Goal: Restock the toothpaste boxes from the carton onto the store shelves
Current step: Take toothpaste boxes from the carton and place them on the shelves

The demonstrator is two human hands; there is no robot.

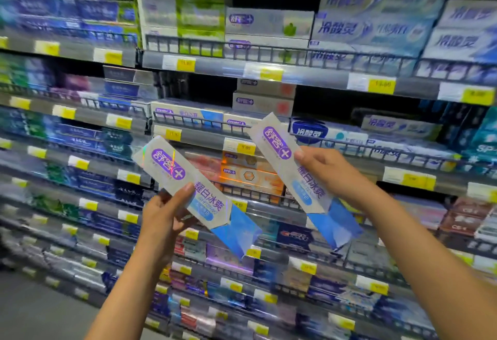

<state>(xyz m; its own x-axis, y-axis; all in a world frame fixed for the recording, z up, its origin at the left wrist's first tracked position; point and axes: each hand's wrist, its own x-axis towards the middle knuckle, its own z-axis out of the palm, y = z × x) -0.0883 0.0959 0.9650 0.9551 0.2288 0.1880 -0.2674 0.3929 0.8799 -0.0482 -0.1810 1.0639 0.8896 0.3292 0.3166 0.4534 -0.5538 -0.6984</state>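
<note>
Before stocked shelves (220,69), 2 toothpaste boxes (172,169)

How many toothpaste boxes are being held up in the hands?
2. The left box is gripped by the left hand; the right box, held higher, by the right hand. Many more boxes sit blurred on the shelves, uncounted.

silver-blue toothpaste boxes (193,191), purple logos, yellow price tags (185,65)

Grey shelving (215,67) in stacked tiers, wire rails (269,53) at the fronts, yellow price tags (381,85) along the edges; grey floor (40,312) lower left.
</note>
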